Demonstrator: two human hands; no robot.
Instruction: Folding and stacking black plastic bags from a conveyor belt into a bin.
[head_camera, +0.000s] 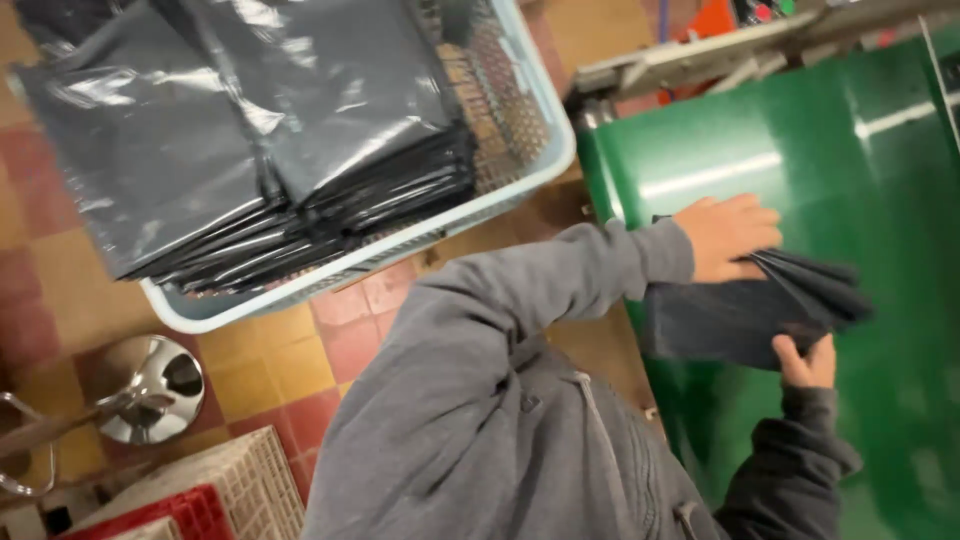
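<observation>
Both of my hands are on a small stack of dark grey plastic bags (720, 320) lying on a shiny green table (850, 150). My left hand (725, 235), in a grey sleeve, grips the stack's far edge, where the bags fan out. My right hand (805, 362) pinches the near edge from below. A light blue plastic basket (520, 190) stands on the floor to the left. It holds tall piles of the same grey bags (250, 130).
The floor has red and yellow tiles (300, 360). A chrome stool base (150, 388) stands at lower left, beside a white crate (250, 480) and a red crate (170, 515). A metal frame (700, 55) runs along the green table's far end.
</observation>
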